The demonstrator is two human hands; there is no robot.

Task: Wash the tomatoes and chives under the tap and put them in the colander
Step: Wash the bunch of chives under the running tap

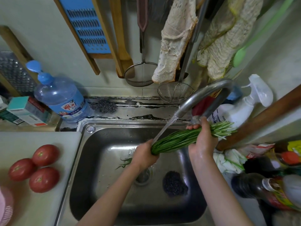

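A bunch of green chives (177, 140) lies across the steel sink (91, 160), held at both ends. My left hand (144, 154) grips the leaf end, where the tap's (203, 97) water stream lands. My right hand (203, 139) grips the bunch near the stalk end, which sticks out to the right. A few loose chive leaves (124, 163) lie in the basin beside my left hand. Three red tomatoes (35, 168) sit on the white board (40, 207) left of the sink. The pink colander's (6, 207) rim shows at the bottom left edge.
A dark scouring pad (174, 184) lies in the basin near the drain (143, 175). A blue water bottle (60, 98) and boxes stand at the back left. Sauce bottles (254, 186), a white spray bottle (247, 101) and a wooden pole (263, 115) crowd the right side. Strainers and cloths hang behind the tap.
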